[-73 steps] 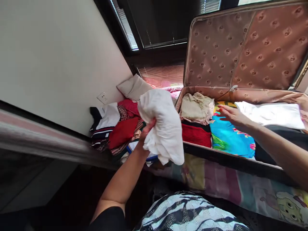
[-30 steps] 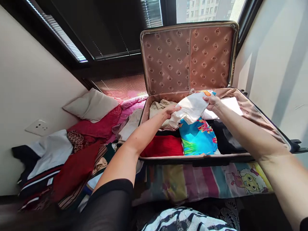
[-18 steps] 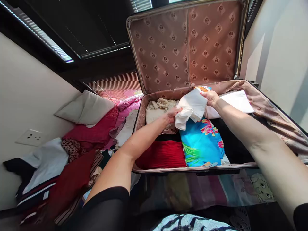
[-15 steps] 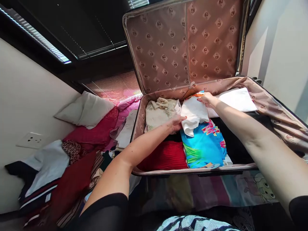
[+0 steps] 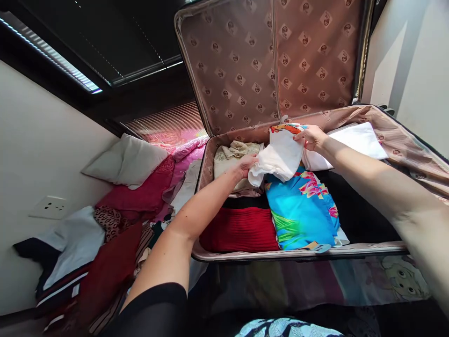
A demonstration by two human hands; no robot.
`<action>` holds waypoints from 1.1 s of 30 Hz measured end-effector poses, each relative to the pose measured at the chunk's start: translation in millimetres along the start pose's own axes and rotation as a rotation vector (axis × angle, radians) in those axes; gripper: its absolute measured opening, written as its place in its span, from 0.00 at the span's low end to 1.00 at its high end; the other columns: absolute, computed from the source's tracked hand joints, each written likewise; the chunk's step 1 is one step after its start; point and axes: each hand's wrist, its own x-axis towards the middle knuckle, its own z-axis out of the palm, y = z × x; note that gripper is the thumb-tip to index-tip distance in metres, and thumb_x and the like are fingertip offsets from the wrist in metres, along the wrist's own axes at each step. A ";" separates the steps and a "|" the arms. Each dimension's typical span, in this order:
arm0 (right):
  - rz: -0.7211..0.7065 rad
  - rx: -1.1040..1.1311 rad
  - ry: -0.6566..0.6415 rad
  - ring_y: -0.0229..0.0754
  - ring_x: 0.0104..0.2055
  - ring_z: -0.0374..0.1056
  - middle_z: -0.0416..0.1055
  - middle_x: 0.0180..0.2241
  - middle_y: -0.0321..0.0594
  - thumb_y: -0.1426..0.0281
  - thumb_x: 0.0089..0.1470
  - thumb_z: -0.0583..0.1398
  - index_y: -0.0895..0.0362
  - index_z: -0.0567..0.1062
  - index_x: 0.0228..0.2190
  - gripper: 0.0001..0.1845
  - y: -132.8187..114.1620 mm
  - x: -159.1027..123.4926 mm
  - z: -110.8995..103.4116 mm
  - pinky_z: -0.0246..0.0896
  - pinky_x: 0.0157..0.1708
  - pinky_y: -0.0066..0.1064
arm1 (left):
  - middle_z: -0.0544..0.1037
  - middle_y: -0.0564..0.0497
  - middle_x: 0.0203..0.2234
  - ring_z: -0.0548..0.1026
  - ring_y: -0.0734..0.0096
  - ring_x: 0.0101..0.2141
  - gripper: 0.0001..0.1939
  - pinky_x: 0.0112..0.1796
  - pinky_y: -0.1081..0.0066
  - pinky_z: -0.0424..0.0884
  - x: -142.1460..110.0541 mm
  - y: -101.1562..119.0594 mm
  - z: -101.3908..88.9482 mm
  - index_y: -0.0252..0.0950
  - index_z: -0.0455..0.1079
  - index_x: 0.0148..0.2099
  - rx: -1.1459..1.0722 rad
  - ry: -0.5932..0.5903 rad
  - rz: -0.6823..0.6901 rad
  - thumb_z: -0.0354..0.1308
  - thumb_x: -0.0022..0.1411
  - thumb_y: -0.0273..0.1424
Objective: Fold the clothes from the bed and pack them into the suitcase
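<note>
My left hand (image 5: 247, 165) and right hand (image 5: 312, 138) each clamp a grip on the white cloth (image 5: 278, 159), well behind the near edge of the suitcase (image 5: 245, 256).

Folded white garment (image 5: 279, 159), lower edge rumpled, over the open suitcase (image 5: 242, 63)

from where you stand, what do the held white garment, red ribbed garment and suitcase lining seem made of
Held white garment: matte cloth, perhaps cotton, judging by its loose folds. Red ribbed garment: probably matte knit, from its parallel ridges. Suitcase lining: likely thin, smooth printed fabric, perhaps synthetic, given its wrinkles.
</note>
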 end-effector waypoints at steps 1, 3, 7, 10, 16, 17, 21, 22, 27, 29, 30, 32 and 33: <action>-0.046 0.035 -0.024 0.40 0.34 0.79 0.80 0.29 0.35 0.92 0.48 0.65 0.56 0.81 0.39 0.22 -2.8 -2.5 -2.4 0.81 0.34 0.29 | 0.82 0.51 0.27 0.79 0.67 0.25 0.27 0.37 0.67 0.80 2.2 14.9 -8.8 0.32 0.77 0.50 0.066 -0.018 0.035 0.59 0.44 0.16; -0.102 0.078 -0.053 0.40 0.36 0.80 0.82 0.32 0.35 0.92 0.47 0.63 0.55 0.80 0.41 0.25 -3.8 -11.1 -8.4 0.82 0.37 0.28 | 0.81 0.54 0.27 0.76 0.71 0.25 0.26 0.35 0.71 0.77 9.3 40.7 -22.2 0.32 0.77 0.47 0.223 -0.031 0.106 0.58 0.42 0.16; 0.158 -0.113 -0.013 0.42 0.30 0.80 0.81 0.31 0.37 0.90 0.45 0.67 0.55 0.77 0.39 0.23 20.4 -39.0 -26.6 0.79 0.29 0.30 | 0.81 0.52 0.31 0.78 0.67 0.32 0.22 0.42 0.69 0.75 33.9 60.4 -34.8 0.33 0.78 0.45 0.613 0.212 0.181 0.61 0.45 0.15; 0.189 -0.417 -0.066 0.43 0.29 0.79 0.82 0.32 0.40 0.77 0.51 0.74 0.56 0.78 0.43 0.19 39.2 -51.8 -47.0 0.77 0.27 0.31 | 0.84 0.46 0.39 0.80 0.62 0.42 0.16 0.49 0.69 0.73 50.8 53.1 -38.4 0.34 0.79 0.42 0.893 0.419 0.236 0.64 0.51 0.15; -0.515 -1.014 -0.028 0.60 0.66 0.70 0.81 0.55 0.56 0.62 0.65 0.70 0.60 0.79 0.59 0.25 26.5 -34.0 -66.2 0.71 0.63 0.45 | 0.74 0.34 0.68 0.66 0.44 0.69 0.22 0.71 0.50 0.57 38.7 30.0 -21.3 0.34 0.76 0.67 1.307 0.483 0.491 0.59 0.74 0.30; -0.638 -1.144 -0.065 0.65 0.73 0.62 0.77 0.63 0.57 0.61 0.66 0.69 0.56 0.78 0.63 0.28 26.3 -28.3 -61.8 0.62 0.71 0.55 | 0.67 0.32 0.73 0.58 0.37 0.74 0.26 0.73 0.43 0.51 33.9 23.5 -14.4 0.36 0.73 0.72 1.367 0.495 0.519 0.59 0.76 0.35; -0.751 -1.555 -0.278 0.75 0.83 0.34 0.52 0.81 0.49 0.53 0.68 0.66 0.47 0.74 0.71 0.35 53.3 -5.4 -31.1 0.30 0.78 0.71 | 0.41 0.37 0.84 0.30 0.15 0.78 0.46 0.70 0.21 0.35 27.3 -14.4 7.3 0.46 0.60 0.82 1.480 0.323 0.343 0.67 0.70 0.53; -0.691 -1.613 -0.327 0.77 0.83 0.33 0.49 0.81 0.50 0.52 0.68 0.64 0.46 0.73 0.72 0.36 64.5 -0.2 -23.7 0.28 0.77 0.72 | 0.38 0.38 0.84 0.28 0.12 0.78 0.49 0.69 0.18 0.33 29.0 -24.0 8.7 0.48 0.58 0.83 1.491 0.282 0.289 0.68 0.68 0.55; -0.474 -1.704 -0.434 0.79 0.82 0.37 0.46 0.81 0.59 0.49 0.68 0.62 0.48 0.69 0.75 0.40 99.6 16.5 -7.3 0.30 0.76 0.72 | 0.30 0.39 0.84 0.20 0.19 0.78 0.53 0.70 0.19 0.30 35.5 -43.5 7.5 0.47 0.52 0.85 1.496 0.263 0.251 0.68 0.68 0.55; -0.470 -1.696 -0.427 0.80 0.82 0.40 0.47 0.80 0.64 0.50 0.67 0.64 0.50 0.71 0.74 0.40 98.8 16.1 -7.9 0.32 0.75 0.73 | 0.31 0.37 0.84 0.21 0.19 0.78 0.52 0.70 0.20 0.27 27.3 -38.0 17.0 0.44 0.55 0.84 1.457 0.242 0.213 0.71 0.67 0.52; -0.471 -1.691 -0.415 0.81 0.81 0.42 0.49 0.79 0.66 0.51 0.66 0.65 0.51 0.73 0.73 0.39 97.0 14.6 -8.8 0.33 0.74 0.74 | 0.32 0.35 0.84 0.22 0.19 0.78 0.52 0.70 0.21 0.25 20.0 -33.5 24.7 0.43 0.58 0.83 1.440 0.235 0.192 0.74 0.66 0.48; -0.472 -1.693 -0.378 0.81 0.79 0.47 0.53 0.77 0.71 0.53 0.65 0.68 0.52 0.76 0.70 0.37 93.9 11.9 -11.4 0.36 0.73 0.75 | 0.36 0.33 0.83 0.27 0.17 0.79 0.48 0.71 0.23 0.27 0.6 -21.5 41.0 0.39 0.66 0.80 1.428 0.225 0.166 0.77 0.63 0.41; -0.459 -1.708 -0.335 0.81 0.79 0.48 0.54 0.76 0.74 0.54 0.64 0.69 0.55 0.78 0.69 0.36 93.3 11.9 -12.7 0.36 0.73 0.74 | 0.39 0.31 0.83 0.30 0.16 0.79 0.45 0.72 0.25 0.32 -11.4 -13.7 46.1 0.37 0.69 0.78 1.440 0.210 0.156 0.78 0.63 0.39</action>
